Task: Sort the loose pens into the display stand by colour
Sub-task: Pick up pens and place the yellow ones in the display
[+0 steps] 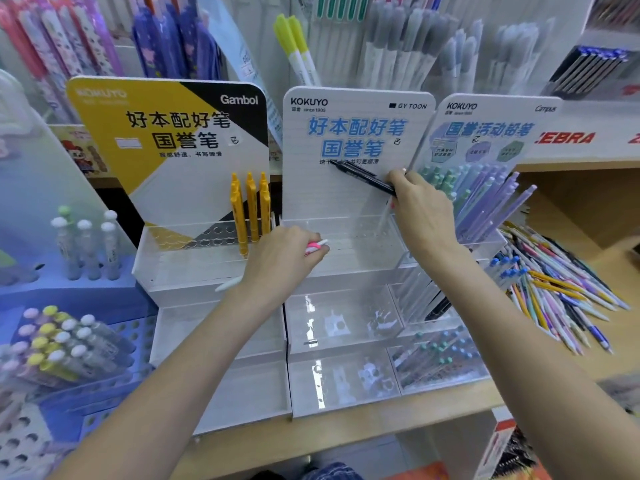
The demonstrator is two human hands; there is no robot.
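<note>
Your right hand (420,206) is up against the white backboard of the middle display stand (356,133), fingers curled and pinching a black pen (363,174) that lies slanted across the printed card, tip pointing up-left. Your left hand (280,261) sits lower, at the front lip of the stand's top tier, fingers pressed together around a pink-and-white pen (315,245) whose end pokes out toward the right. A white pen end (228,284) sticks out below that wrist too; can't tell if you're gripping it or it's just tucked under.

Room-wise: the middle stand's clear hole tier (346,233) is basically bare between your two hands, so that's the open patch. On the left it's tight, since the three yellow pens (251,209) standing in the yellow stand (166,133) are just beside your left knuckles. On the right, the lilac and mint pens in the third stand (485,192) lean in just behind your right hand, nearly touching it.

The clear trays (339,327) lower down in the middle stand look empty apart from reflections. The loose pens (554,289) are heaped on the wooden shelf (588,209) to the right, fanned out, past the stand's right edge and well apart from both hands.
</note>
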